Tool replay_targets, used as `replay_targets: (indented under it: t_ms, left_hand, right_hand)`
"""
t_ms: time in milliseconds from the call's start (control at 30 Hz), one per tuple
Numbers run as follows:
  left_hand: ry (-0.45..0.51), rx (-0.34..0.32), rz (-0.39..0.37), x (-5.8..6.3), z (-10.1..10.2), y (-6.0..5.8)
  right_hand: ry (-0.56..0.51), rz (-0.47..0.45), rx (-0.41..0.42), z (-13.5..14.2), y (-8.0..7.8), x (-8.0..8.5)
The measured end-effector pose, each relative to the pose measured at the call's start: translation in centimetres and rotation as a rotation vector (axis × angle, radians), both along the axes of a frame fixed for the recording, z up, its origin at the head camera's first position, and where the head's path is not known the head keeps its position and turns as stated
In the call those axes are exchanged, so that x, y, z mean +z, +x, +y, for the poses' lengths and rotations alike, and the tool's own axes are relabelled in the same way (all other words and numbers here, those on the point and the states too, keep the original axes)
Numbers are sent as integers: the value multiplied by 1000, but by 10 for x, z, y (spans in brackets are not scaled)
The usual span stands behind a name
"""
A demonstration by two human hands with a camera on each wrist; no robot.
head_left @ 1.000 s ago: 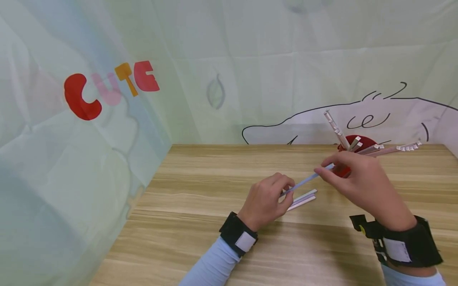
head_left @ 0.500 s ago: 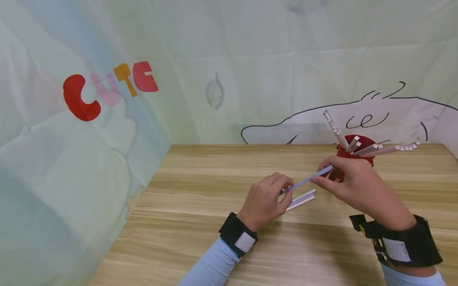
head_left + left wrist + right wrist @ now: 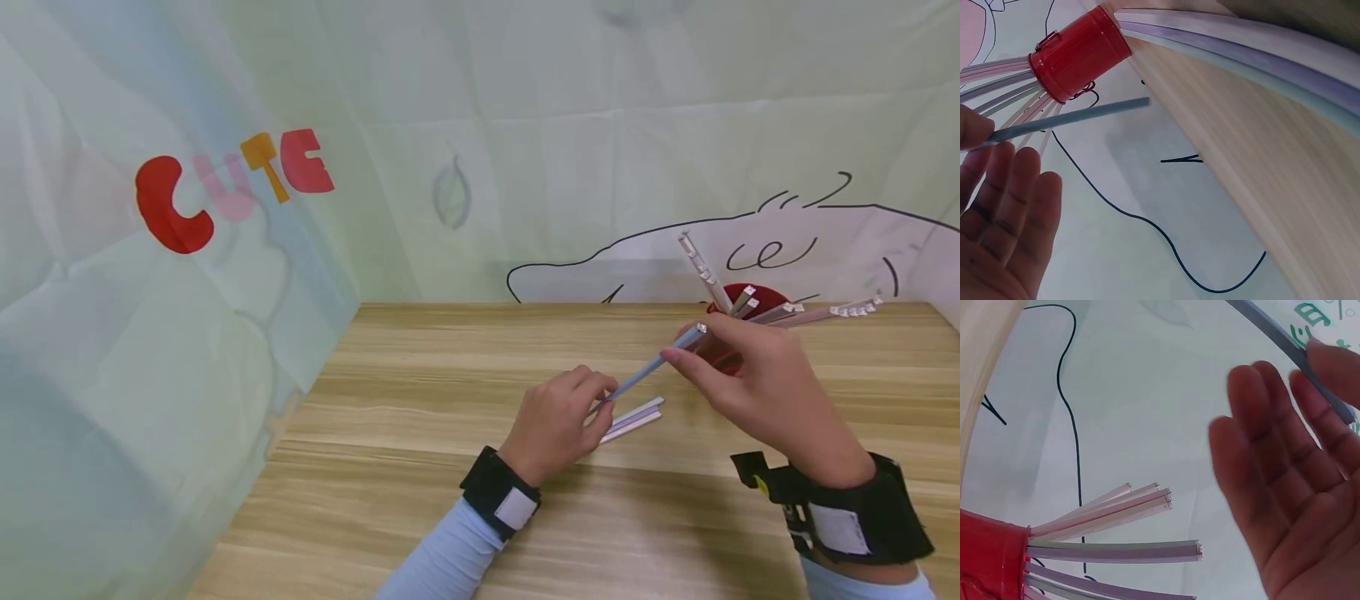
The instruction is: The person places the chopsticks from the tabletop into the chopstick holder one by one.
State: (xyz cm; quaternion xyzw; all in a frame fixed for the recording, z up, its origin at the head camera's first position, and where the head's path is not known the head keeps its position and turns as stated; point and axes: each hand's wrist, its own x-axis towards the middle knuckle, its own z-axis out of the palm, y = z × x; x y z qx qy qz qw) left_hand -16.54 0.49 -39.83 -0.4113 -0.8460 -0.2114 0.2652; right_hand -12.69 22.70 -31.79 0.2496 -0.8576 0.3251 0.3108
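Note:
A slim blue stick with a shiny clear end slants upward between the two hands, above the table. My left hand pinches its lower end between thumb and fingers. Near the upper end, my right hand pinches it between thumb and index finger. The right wrist view shows that hand's other fingers extended off the stick. Three loose pastel sticks lie side by side on the table just beyond the left fingertips. In the left wrist view they appear white, purple and pale blue.
Behind the right hand stands a small red metal bucket, partly hidden in the head view. Several pastel sticks with shiny ends fan out of it. The wooden table meets a printed cloth backdrop at its rear edge.
My right fingers have dipped slightly and then risen, lifting the stick's upper end, whose shiny tip now shows past them. My left hand has barely moved.

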Motion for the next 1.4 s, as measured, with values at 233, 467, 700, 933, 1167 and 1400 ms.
replay_targets:
  t_ms: [233,467,700,933,1167,1400]
  left_hand:
    - [-26,24,5,-1,0,0]
    - [-64,35,4,-3,-1,0]
    - [-147,60,-17,-5,-1,0]
    - [-265,98,-72,-10,-1,0]
    - [-317,112,-102,-9,-1,2]
    - [-330,117,-104,-10,0,3]
  right_hand:
    - [-92,116,-23,-2,5,7]
    - [-129,180,-42,0,5,9]
    - [-132,230,-34,1,4,8]
    - [-222,361,-26,-1,5,14]
    - [-311,465,-142,-4,8,20]
    - [-349,504,-213,-1,9,22]
